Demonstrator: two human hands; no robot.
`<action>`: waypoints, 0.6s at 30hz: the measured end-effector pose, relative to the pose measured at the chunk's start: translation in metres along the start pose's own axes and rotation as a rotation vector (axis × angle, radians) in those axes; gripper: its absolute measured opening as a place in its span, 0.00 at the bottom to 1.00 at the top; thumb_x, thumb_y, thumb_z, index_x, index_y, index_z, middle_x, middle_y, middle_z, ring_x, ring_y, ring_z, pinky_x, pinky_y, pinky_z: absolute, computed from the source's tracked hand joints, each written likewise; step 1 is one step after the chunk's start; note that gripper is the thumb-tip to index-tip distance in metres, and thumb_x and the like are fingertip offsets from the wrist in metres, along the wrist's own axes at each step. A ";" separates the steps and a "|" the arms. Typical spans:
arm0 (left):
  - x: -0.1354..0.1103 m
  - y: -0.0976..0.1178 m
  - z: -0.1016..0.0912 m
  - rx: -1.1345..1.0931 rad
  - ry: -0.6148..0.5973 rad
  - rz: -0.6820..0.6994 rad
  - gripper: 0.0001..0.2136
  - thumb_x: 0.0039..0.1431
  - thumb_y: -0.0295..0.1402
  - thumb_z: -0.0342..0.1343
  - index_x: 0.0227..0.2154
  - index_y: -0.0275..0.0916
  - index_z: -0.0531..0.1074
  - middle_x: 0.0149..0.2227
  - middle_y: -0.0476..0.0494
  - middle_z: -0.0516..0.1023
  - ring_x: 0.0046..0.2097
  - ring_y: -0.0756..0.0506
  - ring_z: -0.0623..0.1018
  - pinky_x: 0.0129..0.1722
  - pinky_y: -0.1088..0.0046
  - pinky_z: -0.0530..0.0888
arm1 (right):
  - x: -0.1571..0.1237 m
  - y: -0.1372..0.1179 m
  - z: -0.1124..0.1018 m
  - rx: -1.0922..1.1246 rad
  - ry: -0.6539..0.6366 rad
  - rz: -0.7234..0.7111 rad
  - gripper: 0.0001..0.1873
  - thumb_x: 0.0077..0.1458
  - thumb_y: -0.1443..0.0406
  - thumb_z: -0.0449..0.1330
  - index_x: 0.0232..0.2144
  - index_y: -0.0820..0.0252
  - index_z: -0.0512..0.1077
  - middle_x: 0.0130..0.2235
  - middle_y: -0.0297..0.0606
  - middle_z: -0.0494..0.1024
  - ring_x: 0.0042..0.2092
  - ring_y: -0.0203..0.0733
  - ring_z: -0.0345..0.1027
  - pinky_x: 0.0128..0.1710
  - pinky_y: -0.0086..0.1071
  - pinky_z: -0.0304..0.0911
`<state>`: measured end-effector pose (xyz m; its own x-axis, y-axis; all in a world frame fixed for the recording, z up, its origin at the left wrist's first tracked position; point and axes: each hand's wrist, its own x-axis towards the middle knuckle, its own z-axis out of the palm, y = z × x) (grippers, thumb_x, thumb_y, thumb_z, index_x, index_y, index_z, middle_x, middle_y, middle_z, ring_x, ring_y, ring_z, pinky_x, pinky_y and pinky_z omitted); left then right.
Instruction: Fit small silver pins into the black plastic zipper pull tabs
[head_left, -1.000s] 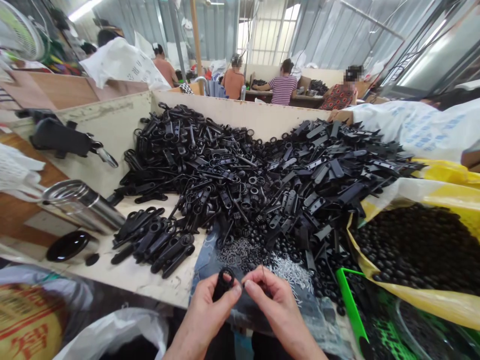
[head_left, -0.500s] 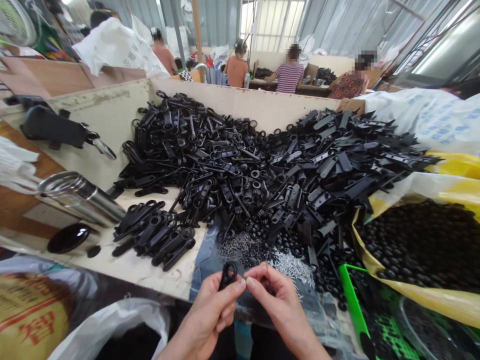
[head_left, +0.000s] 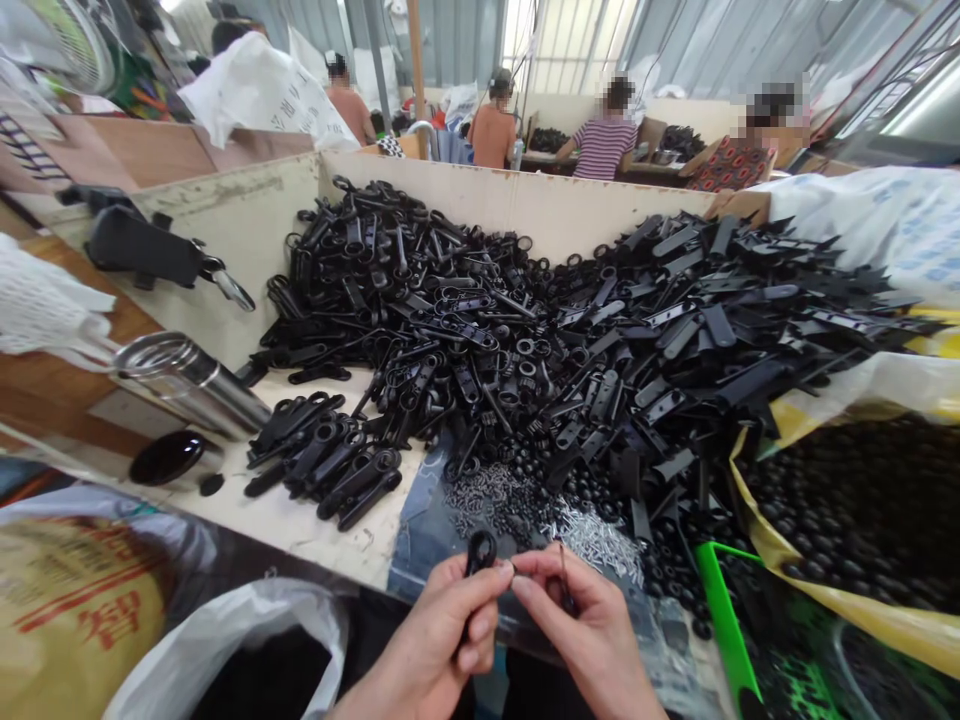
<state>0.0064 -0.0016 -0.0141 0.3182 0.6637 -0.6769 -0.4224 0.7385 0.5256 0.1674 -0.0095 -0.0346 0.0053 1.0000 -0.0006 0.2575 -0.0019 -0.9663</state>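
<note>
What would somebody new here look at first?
Probably the huge heap of black parts filling the middle. Next, maybe the shiny metal cup at left and the bright green basket at lower right. In front, the left hand holds one black piece.

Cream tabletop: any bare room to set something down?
Bare board shows between the laid-out black parts and the blue cloth, with a smaller patch behind those parts, before the big heap. Crowded: the cloth's far end, under silver pieces.

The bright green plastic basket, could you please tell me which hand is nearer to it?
Right. The right hand is to the left of the bright green plastic basket, apart from it; the left hand is farther left.
</note>
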 end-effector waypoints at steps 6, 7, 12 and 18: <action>-0.013 0.005 -0.006 0.041 -0.138 -0.027 0.14 0.49 0.31 0.61 0.40 0.38 0.69 0.21 0.54 0.72 0.19 0.55 0.65 0.25 0.75 0.59 | -0.001 -0.003 0.001 -0.021 0.042 -0.061 0.10 0.57 0.58 0.65 0.32 0.57 0.82 0.24 0.30 0.69 0.24 0.36 0.64 0.23 0.25 0.61; -0.015 0.005 -0.009 0.063 -0.163 -0.022 0.17 0.47 0.29 0.59 0.42 0.37 0.69 0.24 0.51 0.75 0.21 0.54 0.67 0.25 0.74 0.60 | -0.001 -0.004 0.001 -0.028 0.028 -0.085 0.09 0.58 0.59 0.65 0.33 0.57 0.82 0.24 0.30 0.69 0.24 0.35 0.64 0.23 0.25 0.61; -0.021 -0.001 -0.020 0.152 -0.117 0.028 0.27 0.46 0.27 0.59 0.52 0.37 0.66 0.30 0.48 0.78 0.25 0.52 0.71 0.28 0.73 0.61 | -0.001 -0.005 0.007 -0.089 -0.075 -0.231 0.06 0.60 0.64 0.63 0.37 0.56 0.81 0.27 0.31 0.73 0.23 0.34 0.65 0.22 0.24 0.61; -0.023 -0.008 -0.025 0.197 0.008 0.037 0.39 0.48 0.28 0.59 0.64 0.33 0.54 0.34 0.47 0.77 0.30 0.49 0.73 0.33 0.70 0.65 | 0.000 -0.005 0.011 -0.133 -0.153 -0.281 0.07 0.62 0.66 0.61 0.39 0.57 0.80 0.27 0.31 0.72 0.25 0.35 0.68 0.25 0.25 0.63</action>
<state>-0.0185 -0.0262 -0.0155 0.2981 0.6904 -0.6592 -0.2590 0.7232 0.6402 0.1559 -0.0093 -0.0329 -0.2265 0.9505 0.2125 0.3521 0.2833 -0.8920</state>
